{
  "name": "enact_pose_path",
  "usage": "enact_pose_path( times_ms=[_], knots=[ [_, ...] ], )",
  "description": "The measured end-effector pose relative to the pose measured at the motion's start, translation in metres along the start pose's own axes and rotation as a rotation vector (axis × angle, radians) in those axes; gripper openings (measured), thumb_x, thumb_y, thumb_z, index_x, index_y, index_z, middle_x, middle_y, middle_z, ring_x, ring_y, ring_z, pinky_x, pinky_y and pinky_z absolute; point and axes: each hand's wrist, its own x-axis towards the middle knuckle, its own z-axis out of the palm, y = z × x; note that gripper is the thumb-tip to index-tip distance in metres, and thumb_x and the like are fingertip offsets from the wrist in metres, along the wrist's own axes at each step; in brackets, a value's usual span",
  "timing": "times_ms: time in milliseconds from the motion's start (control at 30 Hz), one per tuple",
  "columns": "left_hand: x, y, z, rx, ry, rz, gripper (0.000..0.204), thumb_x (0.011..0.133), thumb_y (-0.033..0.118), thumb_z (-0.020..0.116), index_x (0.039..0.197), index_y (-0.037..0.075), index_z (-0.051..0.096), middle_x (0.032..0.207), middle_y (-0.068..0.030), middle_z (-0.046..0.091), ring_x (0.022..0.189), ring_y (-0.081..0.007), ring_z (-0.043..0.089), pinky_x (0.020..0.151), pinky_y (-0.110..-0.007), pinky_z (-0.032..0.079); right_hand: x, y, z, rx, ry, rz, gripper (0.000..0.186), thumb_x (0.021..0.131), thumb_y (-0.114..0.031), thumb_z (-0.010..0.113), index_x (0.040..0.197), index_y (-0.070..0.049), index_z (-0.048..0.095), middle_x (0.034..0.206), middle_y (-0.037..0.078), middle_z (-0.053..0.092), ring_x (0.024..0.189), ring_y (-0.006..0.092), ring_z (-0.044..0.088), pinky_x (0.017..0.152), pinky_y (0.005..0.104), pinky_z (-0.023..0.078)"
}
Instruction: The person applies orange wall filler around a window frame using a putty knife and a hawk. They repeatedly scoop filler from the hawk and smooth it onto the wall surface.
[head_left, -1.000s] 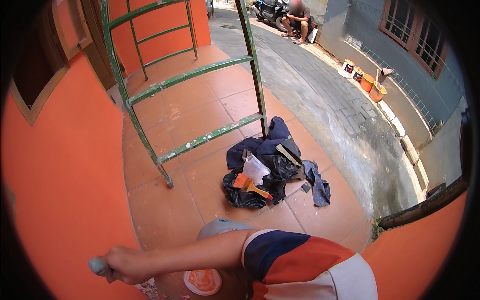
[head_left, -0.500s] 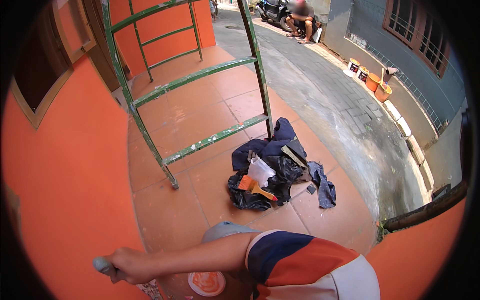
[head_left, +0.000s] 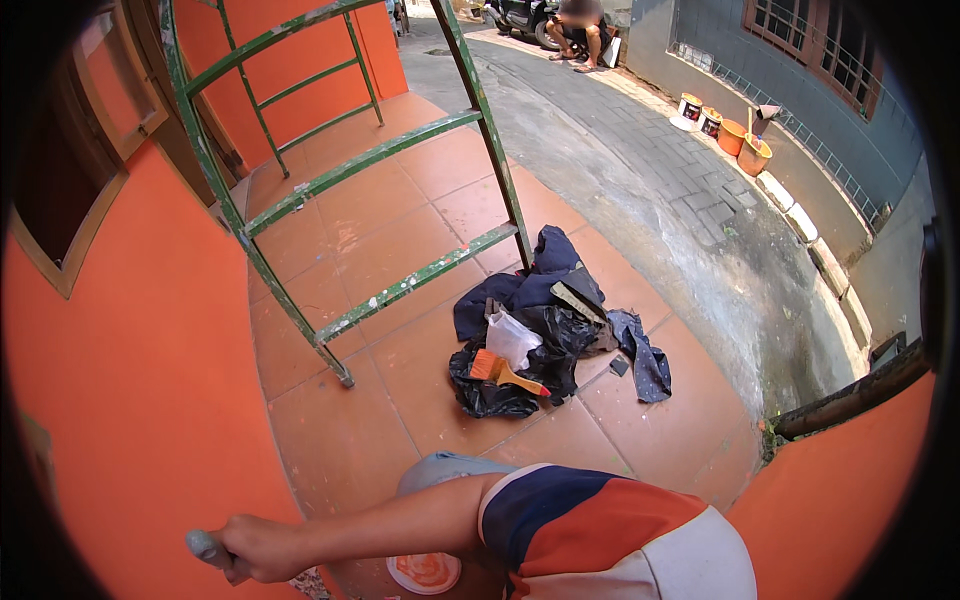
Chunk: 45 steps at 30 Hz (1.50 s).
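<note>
My right arm (head_left: 400,525) reaches across the lower part of the view toward the orange wall (head_left: 150,400) on the left. At its end my right hand (head_left: 258,548) is closed around a grey, round-ended handle (head_left: 206,547); the tool's working end is hidden. Below the forearm lies a round white container or lid (head_left: 425,573) smeared with orange paint, partly covered by the arm. A bent knee in light blue jeans (head_left: 450,466) shows behind the elbow. My left hand is out of sight. On the tiles ahead, a paintbrush (head_left: 505,372) with orange bristles rests on a black plastic bag (head_left: 490,400).
A paint-spotted green ladder (head_left: 400,287) stands on the tiled floor. Beside its foot lie dark cloths (head_left: 550,260), a scraper-like strip (head_left: 578,302) and a grey rag (head_left: 652,370). Across the alley are several paint buckets (head_left: 754,155); a person (head_left: 580,35) sits farther back.
The view has shifted slightly, so the ladder and cloths sit a little farther left. My right hand keeps its grip on the handle, near the same place beside the wall.
</note>
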Motion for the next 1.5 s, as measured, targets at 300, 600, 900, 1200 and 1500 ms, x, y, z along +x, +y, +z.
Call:
enact_pose_path(
  times_ms=[300, 600, 900, 1200, 1500],
  knots=[
    [-0.005, -0.001, -0.006, 0.063, -0.018, 0.011, 0.015, 0.094, 0.013, 0.062, 0.101, 0.010, 0.049, 0.061, 0.0008, 0.049, 0.043, -0.0089, 0.046, 0.036, -0.022, 0.036, -0.009, -0.007, -0.005, -0.022, 0.035, 0.037, 0.015, 0.080, 0.004, 0.062, 0.078, -0.002, 0.047, 0.069, 0.011, 0.060, 0.068, 0.0254, 0.062, 0.065, 0.0357, 0.051],
    [-0.021, -0.003, -0.018, -0.091, -0.074, 0.074, 0.013, 0.094, 0.008, 0.059, 0.103, 0.007, 0.050, 0.070, -0.0001, 0.052, 0.055, -0.0096, 0.052, 0.050, -0.021, 0.043, -0.018, -0.033, -0.008, -0.096, 0.038, 0.003, 0.017, 0.083, -0.003, 0.069, 0.081, 0.000, 0.053, 0.076, 0.013, 0.067, 0.079, 0.0257, 0.070, 0.071, 0.0349, 0.053],
    [-0.027, -0.001, -0.017, -0.236, -0.074, 0.127, 0.014, 0.094, 0.007, 0.058, 0.106, 0.007, 0.051, 0.074, -0.0006, 0.053, 0.058, -0.0094, 0.051, 0.051, -0.021, 0.041, -0.014, -0.022, -0.002, -0.051, 0.077, -0.046, 0.012, 0.084, -0.001, 0.067, 0.086, 0.000, 0.055, 0.076, 0.011, 0.065, 0.077, 0.0235, 0.069, 0.069, 0.0337, 0.053],
    [-0.016, 0.005, -0.016, -0.192, -0.050, 0.095, 0.026, 0.093, 0.007, 0.059, 0.118, 0.001, 0.056, 0.074, 0.0025, 0.053, 0.063, -0.0072, 0.051, 0.054, -0.019, 0.042, -0.004, -0.016, -0.013, -0.196, 0.116, 0.012, 0.011, 0.084, -0.001, 0.068, 0.087, -0.002, 0.058, 0.081, 0.007, 0.060, 0.075, 0.0190, 0.061, 0.063, 0.0329, 0.048],
    [0.003, -0.032, -0.033, -0.170, 0.094, 0.193, 0.032, 0.091, 0.007, 0.063, 0.119, -0.003, 0.052, 0.079, -0.0025, 0.059, 0.057, -0.0048, 0.053, 0.049, -0.021, 0.044, -0.007, -0.002, -0.023, 0.103, 0.188, 0.146, 0.012, 0.087, 0.006, 0.065, 0.094, -0.001, 0.058, 0.097, 0.005, 0.063, 0.088, 0.0129, 0.062, 0.076, 0.0273, 0.051]
  ],
)
